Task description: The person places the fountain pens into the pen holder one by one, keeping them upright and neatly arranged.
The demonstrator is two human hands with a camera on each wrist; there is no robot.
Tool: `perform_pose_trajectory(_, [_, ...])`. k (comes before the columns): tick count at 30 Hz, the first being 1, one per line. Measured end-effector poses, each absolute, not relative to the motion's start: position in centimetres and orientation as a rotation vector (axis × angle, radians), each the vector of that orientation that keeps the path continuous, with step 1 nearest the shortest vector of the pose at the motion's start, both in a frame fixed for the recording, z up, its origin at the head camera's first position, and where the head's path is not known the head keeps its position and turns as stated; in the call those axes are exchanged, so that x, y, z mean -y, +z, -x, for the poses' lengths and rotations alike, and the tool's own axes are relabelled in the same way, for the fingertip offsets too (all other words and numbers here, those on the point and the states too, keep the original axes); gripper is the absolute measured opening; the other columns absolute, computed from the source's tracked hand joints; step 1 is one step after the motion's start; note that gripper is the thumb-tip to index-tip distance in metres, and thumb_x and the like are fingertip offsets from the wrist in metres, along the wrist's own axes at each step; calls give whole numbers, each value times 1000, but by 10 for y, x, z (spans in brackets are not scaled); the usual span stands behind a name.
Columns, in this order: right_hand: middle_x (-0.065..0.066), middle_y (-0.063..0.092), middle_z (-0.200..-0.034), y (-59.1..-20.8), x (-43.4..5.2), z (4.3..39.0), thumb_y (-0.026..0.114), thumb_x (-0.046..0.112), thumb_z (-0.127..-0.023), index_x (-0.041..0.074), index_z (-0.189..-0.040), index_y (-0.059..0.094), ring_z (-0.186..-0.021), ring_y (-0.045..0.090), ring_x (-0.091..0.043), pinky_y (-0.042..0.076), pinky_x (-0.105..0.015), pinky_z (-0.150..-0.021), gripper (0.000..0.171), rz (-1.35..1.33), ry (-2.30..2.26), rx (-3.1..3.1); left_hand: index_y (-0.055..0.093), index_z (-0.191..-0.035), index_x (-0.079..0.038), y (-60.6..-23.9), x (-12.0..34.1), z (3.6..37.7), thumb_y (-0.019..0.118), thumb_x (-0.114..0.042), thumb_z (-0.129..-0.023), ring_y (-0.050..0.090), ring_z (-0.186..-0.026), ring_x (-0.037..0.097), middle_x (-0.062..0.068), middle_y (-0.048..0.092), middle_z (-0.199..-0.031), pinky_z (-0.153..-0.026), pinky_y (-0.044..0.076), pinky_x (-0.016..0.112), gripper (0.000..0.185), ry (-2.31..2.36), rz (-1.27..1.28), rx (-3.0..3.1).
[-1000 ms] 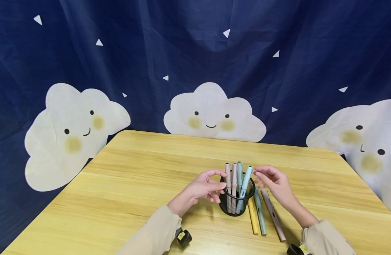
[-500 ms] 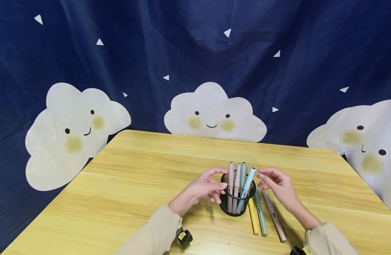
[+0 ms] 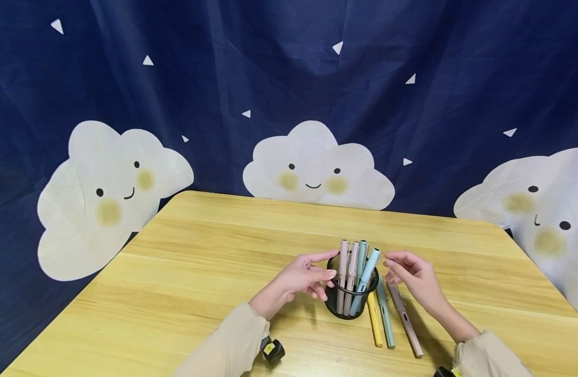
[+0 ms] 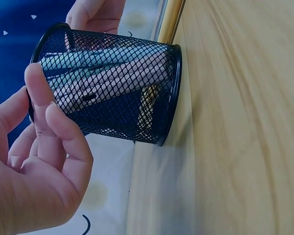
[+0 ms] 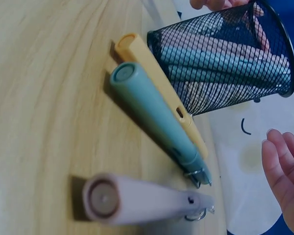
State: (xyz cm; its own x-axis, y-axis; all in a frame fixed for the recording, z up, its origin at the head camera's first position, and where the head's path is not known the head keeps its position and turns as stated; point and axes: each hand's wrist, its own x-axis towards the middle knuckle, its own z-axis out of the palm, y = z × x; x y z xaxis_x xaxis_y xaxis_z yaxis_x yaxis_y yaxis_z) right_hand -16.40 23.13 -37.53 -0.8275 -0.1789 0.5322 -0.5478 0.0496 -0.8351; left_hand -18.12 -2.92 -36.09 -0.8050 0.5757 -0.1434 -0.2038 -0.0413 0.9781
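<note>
Both hands, left (image 3: 302,277) and right (image 3: 413,276), are spread, holding nothing, beside the cup (image 3: 352,301) of pens (image 3: 357,267).

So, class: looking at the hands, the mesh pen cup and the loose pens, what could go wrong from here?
1. The four pens lean in the mesh cup; a nudge from the left hand might tip it.
2. Three loose pens lie beside the cup; the right hand could knock them into rolling.

Lying side by side on the wooden table (image 5: 44,73): yellow pen (image 5: 159,88), green pen (image 5: 154,115), pink pen (image 5: 137,200). Standing just beyond, mesh pen cup (image 5: 220,54). Hovering alongside, right hand (image 5: 284,171), fingers relaxed.
</note>
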Motion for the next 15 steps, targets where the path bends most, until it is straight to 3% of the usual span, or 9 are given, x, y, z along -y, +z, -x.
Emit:
perform_pose_trajectory(5, [-7, 62, -77, -382, -239, 165, 49, -13, -85, 5, -95, 63, -55, 57, -12, 49, -22, -45, 24, -702, 1806, 2086, 43, -134, -18, -361, 30, 181, 59, -9, -86, 56, -44, 10, 5, 62, -69, -40, 43, 15, 51, 1898, -394, -1704])
perform_pose_trajectory(8, [-10, 61, -76, -396, -251, 173, 51, -11, -85, 0, -97, 61, -55, 57, -13, 49, -24, -45, 19, -709, 1761, 2113, 43, -134, -18, -360, 30, 181, 59, -10, -86, 55, -44, 10, 7, 63, -70, -39, 43, 15, 51, 1895, -386, -1708])
perform_pose_trajectory(15, [1, 63, -76, -382, -249, 161, 50, -15, -84, 10, -94, 63, -57, 59, -12, 49, -22, -44, 29, -662, 1791, 2134, 42, -134, -19, -360, 30, 181, 59, -10, -86, 56, -44, 10, 6, 62, -70, -40, 44, 16, 52, 1890, -385, -1694])
